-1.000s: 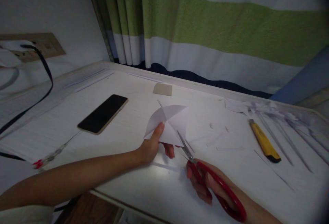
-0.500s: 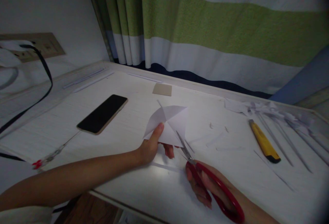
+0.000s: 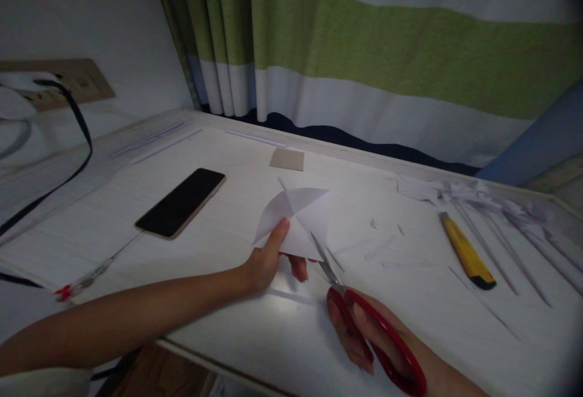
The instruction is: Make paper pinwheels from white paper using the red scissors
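Note:
My left hand (image 3: 273, 254) pinches a creased piece of white paper (image 3: 314, 215), thumb on top and fingers beneath, a little above the desk. The paper has a curved far edge and fold lines meeting near its middle. In my right hand (image 3: 359, 336) is a pair of scissors (image 3: 387, 336) with red handles, fingers through the loops. One blade lies over the paper's lower right edge and the other passes below it, so the blades are parted around the edge. A thin strip sticks up behind the paper.
A black phone (image 3: 182, 203) with a cord charm lies to the left. Behind the paper is a small beige card (image 3: 286, 159). A yellow utility knife (image 3: 467, 251), long thin rods and crumpled paper scraps (image 3: 478, 196) lie at right. The wall socket (image 3: 82, 84) has plugs and cables.
Almost nothing differs. The scissors and my right hand have shifted very slightly left, and the whole view has moved a touch.

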The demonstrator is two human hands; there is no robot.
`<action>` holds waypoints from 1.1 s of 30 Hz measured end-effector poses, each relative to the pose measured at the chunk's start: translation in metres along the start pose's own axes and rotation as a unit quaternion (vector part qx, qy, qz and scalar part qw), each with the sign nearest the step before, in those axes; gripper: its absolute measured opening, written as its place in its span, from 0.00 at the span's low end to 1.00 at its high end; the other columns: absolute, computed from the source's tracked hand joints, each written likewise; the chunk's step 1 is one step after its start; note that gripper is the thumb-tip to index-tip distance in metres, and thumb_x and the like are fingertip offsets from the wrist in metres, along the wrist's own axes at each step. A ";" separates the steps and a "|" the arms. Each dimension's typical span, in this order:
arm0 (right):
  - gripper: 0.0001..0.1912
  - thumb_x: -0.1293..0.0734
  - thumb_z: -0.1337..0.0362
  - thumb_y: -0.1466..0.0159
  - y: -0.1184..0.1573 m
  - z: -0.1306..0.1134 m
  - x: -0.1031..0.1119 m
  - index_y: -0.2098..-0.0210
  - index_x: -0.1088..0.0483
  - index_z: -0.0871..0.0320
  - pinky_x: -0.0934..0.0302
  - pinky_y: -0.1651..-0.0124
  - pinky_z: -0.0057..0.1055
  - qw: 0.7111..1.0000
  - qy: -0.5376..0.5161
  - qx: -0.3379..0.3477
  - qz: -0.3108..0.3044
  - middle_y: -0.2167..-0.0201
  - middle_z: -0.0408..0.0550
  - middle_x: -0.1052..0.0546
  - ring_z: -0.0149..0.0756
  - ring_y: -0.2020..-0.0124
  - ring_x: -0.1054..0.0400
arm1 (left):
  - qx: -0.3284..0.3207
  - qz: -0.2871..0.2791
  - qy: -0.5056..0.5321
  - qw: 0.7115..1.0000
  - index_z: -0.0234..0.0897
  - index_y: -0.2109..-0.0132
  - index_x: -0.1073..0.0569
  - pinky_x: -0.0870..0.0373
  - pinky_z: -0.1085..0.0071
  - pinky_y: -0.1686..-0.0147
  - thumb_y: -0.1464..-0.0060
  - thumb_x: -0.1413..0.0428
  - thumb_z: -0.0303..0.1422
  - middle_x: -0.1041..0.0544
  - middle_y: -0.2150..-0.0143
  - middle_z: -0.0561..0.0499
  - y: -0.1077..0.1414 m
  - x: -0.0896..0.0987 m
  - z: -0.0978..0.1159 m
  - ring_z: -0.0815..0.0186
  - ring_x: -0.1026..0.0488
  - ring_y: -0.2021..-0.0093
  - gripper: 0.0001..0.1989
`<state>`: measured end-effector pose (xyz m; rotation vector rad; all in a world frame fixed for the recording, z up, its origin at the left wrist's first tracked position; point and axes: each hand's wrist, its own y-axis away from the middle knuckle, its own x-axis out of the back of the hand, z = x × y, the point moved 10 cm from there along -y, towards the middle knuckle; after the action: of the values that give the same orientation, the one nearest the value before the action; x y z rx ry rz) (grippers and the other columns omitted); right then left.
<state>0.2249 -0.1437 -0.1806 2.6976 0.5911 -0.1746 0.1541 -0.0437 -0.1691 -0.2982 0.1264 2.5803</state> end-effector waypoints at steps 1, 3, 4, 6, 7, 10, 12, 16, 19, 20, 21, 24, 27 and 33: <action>0.23 0.43 0.45 0.43 0.000 0.000 0.000 0.71 0.41 0.62 0.57 0.81 0.24 1.000 -0.002 -0.002 0.004 0.83 0.38 0.43 0.23 0.83 0.52 | 0.002 0.002 -0.014 1.000 0.32 0.87 0.32 0.34 0.74 0.77 0.45 0.66 0.47 0.31 0.88 0.49 0.000 0.000 0.001 0.68 0.33 0.83 0.34; 0.23 0.42 0.44 0.44 0.000 0.000 0.000 0.72 0.41 0.61 0.57 0.81 0.24 1.000 -0.007 -0.001 0.008 0.83 0.37 0.43 0.24 0.83 0.52 | 0.009 0.007 -0.034 0.999 0.33 0.87 0.32 0.34 0.73 0.77 0.45 0.67 0.47 0.31 0.88 0.48 0.001 0.001 0.001 0.68 0.33 0.83 0.35; 0.23 0.42 0.44 0.44 0.000 0.000 -0.001 0.72 0.42 0.61 0.57 0.81 0.24 1.000 -0.009 0.000 0.008 0.83 0.37 0.43 0.23 0.84 0.52 | 0.011 0.007 -0.038 0.999 0.33 0.87 0.32 0.34 0.73 0.77 0.45 0.67 0.48 0.31 0.88 0.48 0.001 0.001 0.001 0.67 0.33 0.83 0.35; 0.23 0.43 0.44 0.43 0.000 0.002 -0.002 0.72 0.42 0.61 0.57 0.81 0.24 1.000 -0.003 0.002 0.003 0.83 0.37 0.43 0.23 0.84 0.52 | 0.011 0.005 -0.041 0.999 0.33 0.87 0.32 0.34 0.73 0.77 0.45 0.67 0.48 0.31 0.87 0.48 0.001 0.001 0.002 0.67 0.33 0.83 0.35; 0.23 0.44 0.44 0.43 0.000 0.002 -0.003 0.72 0.42 0.61 0.57 0.81 0.24 1.000 0.003 0.004 -0.002 0.83 0.38 0.43 0.23 0.84 0.51 | 0.008 0.004 -0.040 0.999 0.33 0.87 0.32 0.33 0.73 0.76 0.45 0.67 0.48 0.31 0.87 0.48 0.001 0.001 0.002 0.67 0.33 0.83 0.35; 0.24 0.45 0.44 0.42 0.000 0.001 -0.004 0.72 0.42 0.61 0.57 0.81 0.24 1.000 0.018 0.003 -0.010 0.84 0.38 0.43 0.23 0.84 0.51 | 0.003 0.003 -0.037 0.999 0.34 0.87 0.32 0.34 0.73 0.77 0.44 0.67 0.47 0.30 0.87 0.48 0.001 0.001 0.003 0.67 0.33 0.83 0.34; 0.25 0.45 0.42 0.44 0.000 -0.001 -0.004 0.73 0.42 0.60 0.58 0.82 0.24 1.000 0.021 -0.009 -0.005 0.84 0.37 0.44 0.23 0.84 0.52 | 0.007 0.003 -0.035 0.999 0.34 0.87 0.33 0.34 0.73 0.76 0.44 0.67 0.46 0.30 0.87 0.48 0.001 0.001 0.003 0.67 0.33 0.83 0.34; 0.26 0.44 0.39 0.47 0.000 -0.003 -0.004 0.72 0.43 0.59 0.58 0.83 0.23 0.999 0.016 -0.028 0.006 0.84 0.37 0.44 0.23 0.84 0.53 | 0.005 0.006 -0.039 0.999 0.34 0.88 0.33 0.33 0.73 0.76 0.44 0.67 0.46 0.30 0.87 0.48 0.002 0.001 0.005 0.68 0.33 0.83 0.34; 0.26 0.44 0.39 0.47 0.000 -0.002 -0.005 0.72 0.43 0.59 0.58 0.83 0.23 0.999 0.016 -0.035 0.007 0.84 0.36 0.44 0.23 0.84 0.53 | -0.001 0.011 -0.044 0.999 0.33 0.88 0.32 0.34 0.73 0.76 0.44 0.67 0.46 0.30 0.87 0.48 0.002 0.001 0.007 0.68 0.33 0.83 0.35; 0.26 0.44 0.40 0.47 0.000 -0.002 -0.004 0.72 0.43 0.59 0.58 0.83 0.23 0.999 0.017 -0.035 0.009 0.84 0.36 0.44 0.23 0.84 0.53 | -0.001 0.012 -0.046 0.999 0.34 0.88 0.32 0.34 0.73 0.76 0.44 0.67 0.46 0.30 0.87 0.48 0.002 0.001 0.007 0.68 0.33 0.83 0.35; 0.26 0.44 0.40 0.46 0.000 -0.001 -0.004 0.72 0.43 0.59 0.58 0.82 0.23 0.999 0.021 -0.033 0.010 0.85 0.36 0.45 0.23 0.85 0.53 | 0.000 0.012 -0.046 0.999 0.34 0.87 0.32 0.33 0.73 0.76 0.44 0.67 0.46 0.29 0.87 0.48 0.002 0.001 0.007 0.68 0.33 0.83 0.34; 0.25 0.44 0.41 0.46 0.000 0.000 -0.002 0.72 0.43 0.59 0.58 0.83 0.23 0.999 0.031 -0.026 0.015 0.85 0.35 0.45 0.23 0.85 0.53 | 0.011 0.023 -0.044 0.999 0.34 0.86 0.31 0.33 0.73 0.76 0.45 0.67 0.47 0.30 0.87 0.48 0.003 0.002 0.005 0.67 0.33 0.83 0.34; 0.25 0.45 0.41 0.45 -0.001 0.000 -0.001 0.72 0.43 0.59 0.59 0.84 0.23 0.999 0.039 -0.023 0.015 0.86 0.34 0.46 0.23 0.86 0.55 | 0.019 0.034 -0.052 0.998 0.33 0.83 0.29 0.33 0.72 0.75 0.45 0.68 0.48 0.30 0.88 0.48 0.003 0.003 0.005 0.67 0.33 0.83 0.35; 0.24 0.42 0.41 0.47 -0.002 0.000 0.000 0.74 0.43 0.58 0.59 0.86 0.21 0.999 0.018 -0.030 0.026 0.87 0.32 0.48 0.22 0.87 0.56 | 0.023 0.031 -0.043 0.998 0.33 0.84 0.30 0.34 0.72 0.77 0.46 0.68 0.49 0.31 0.88 0.48 0.002 0.002 0.005 0.66 0.33 0.83 0.35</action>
<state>0.2241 -0.1425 -0.1812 2.6605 0.5261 -0.0939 0.1506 -0.0433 -0.1647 -0.1677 0.1658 2.6425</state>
